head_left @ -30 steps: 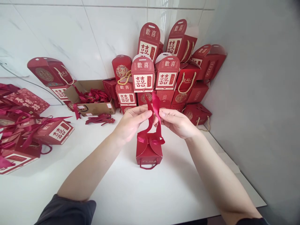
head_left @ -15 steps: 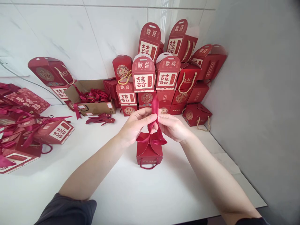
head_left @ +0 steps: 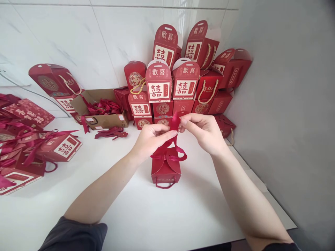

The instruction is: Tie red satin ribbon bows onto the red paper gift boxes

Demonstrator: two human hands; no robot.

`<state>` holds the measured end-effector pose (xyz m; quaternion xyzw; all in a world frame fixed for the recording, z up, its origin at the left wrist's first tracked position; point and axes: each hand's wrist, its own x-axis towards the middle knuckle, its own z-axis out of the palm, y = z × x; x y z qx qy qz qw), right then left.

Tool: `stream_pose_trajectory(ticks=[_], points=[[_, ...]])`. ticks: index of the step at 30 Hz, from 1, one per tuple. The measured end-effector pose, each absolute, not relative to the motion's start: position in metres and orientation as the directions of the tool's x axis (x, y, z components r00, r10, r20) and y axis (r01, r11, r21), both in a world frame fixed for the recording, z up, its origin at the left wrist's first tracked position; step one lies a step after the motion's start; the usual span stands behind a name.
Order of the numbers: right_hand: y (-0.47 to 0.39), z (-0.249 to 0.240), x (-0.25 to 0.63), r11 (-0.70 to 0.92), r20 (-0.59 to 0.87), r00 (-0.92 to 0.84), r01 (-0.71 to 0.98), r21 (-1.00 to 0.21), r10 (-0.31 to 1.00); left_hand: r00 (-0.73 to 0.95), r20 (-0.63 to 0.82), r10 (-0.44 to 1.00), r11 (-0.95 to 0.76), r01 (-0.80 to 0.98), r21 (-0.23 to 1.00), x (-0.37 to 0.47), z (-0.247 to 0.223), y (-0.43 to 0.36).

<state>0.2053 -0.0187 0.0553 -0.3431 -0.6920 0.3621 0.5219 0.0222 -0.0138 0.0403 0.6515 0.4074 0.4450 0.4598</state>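
A small red gift box [head_left: 165, 169] stands on the white table in front of me, its curved top flaps folded together and a dark red cord handle hanging on the near side. Crimson ribbon [head_left: 181, 153] runs across its top and rises in strands above it. My left hand [head_left: 154, 139] pinches the ribbon between thumb and fingers over the box. Just to the right, my right hand [head_left: 202, 130] has thumb and forefinger pinched at the ribbon's edge. The fingers partly cover where the strands cross.
Stacked red gift boxes [head_left: 158, 82] stand along the tiled wall. A cardboard carton [head_left: 107, 121] holds loose ribbons, with a bundle of ribbon strips [head_left: 111, 133] before it. At left lie several boxes with ribbons [head_left: 60, 146]. A grey wall [head_left: 288, 122] borders the right side.
My right hand has moved slightly right and up, its wrist raised. The upright ribbon tip has dropped lower, and a ribbon strand now loops at the box's right side.
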Motion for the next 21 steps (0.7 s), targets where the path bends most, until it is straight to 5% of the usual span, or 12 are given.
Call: stream_pose_trajectory(ticks=[21], points=[[-0.0143, 0.0502, 0.2048, 0.546, 0.541, -0.077, 0.088, -0.833, 0.837, 0.329, 0.103, 0.939, -0.16, 0.15, 0.976, 0.0251, 0.0397, -0.0154]])
